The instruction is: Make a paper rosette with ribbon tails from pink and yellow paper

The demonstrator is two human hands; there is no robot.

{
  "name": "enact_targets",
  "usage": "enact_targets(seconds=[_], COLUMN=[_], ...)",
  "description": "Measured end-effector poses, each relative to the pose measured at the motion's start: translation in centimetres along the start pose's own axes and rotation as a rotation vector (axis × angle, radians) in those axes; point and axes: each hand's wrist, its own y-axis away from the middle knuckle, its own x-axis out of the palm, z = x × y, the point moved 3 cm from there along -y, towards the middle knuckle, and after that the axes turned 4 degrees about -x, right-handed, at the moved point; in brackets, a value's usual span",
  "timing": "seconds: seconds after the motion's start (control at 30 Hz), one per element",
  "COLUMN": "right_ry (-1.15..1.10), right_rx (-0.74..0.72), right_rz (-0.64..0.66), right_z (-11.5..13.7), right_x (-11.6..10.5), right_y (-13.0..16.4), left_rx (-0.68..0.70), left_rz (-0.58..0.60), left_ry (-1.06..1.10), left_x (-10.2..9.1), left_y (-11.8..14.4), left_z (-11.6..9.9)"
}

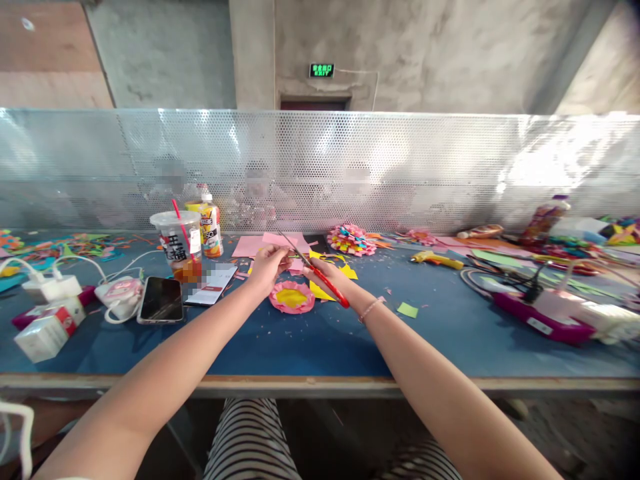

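Note:
My right hand (325, 275) grips red-handled scissors (320, 273), blades pointing up and to the left toward my left hand. My left hand (267, 263) pinches a small piece of pink paper (296, 265) at the blades. Below both hands a round pink and yellow paper flower (292, 297) lies on the blue table (310, 340). Yellow paper scraps (345, 270) lie just right of it.
A plastic cup with a red straw (176, 245), a bottle (210, 228), a phone (161, 299), chargers and a small box (47, 330) lie at left. Pink sheets (250, 245), a finished paper flower (351, 239), a glue gun (434, 259) and a power strip (540, 310) lie further back and right. A perforated screen (320, 167) backs the table.

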Motion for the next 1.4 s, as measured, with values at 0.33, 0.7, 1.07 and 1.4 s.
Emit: enact_targets(seconds=[0.33, 0.7, 1.07, 1.4], right_ry=[0.125, 0.204, 0.094, -0.048], right_rx=[0.039, 0.086, 0.081, 0.087], right_rz=[-0.021, -0.036, -0.028, 0.080], right_z=[0.3, 0.6, 1.3, 1.3], right_x=[-0.1, 0.4, 0.6, -0.2], right_y=[0.1, -0.2, 0.0, 0.8], left_rx=[-0.007, -0.017, 0.136, 0.313], left_rz=[-0.010, 0.010, -0.030, -0.064], left_ry=[0.009, 0.036, -0.063, -0.253], left_x=[0.1, -0.3, -1.2, -2.6], left_y=[0.1, -0.1, -0.8, -1.8], left_z=[-0.2, -0.2, -0.9, -2.4])
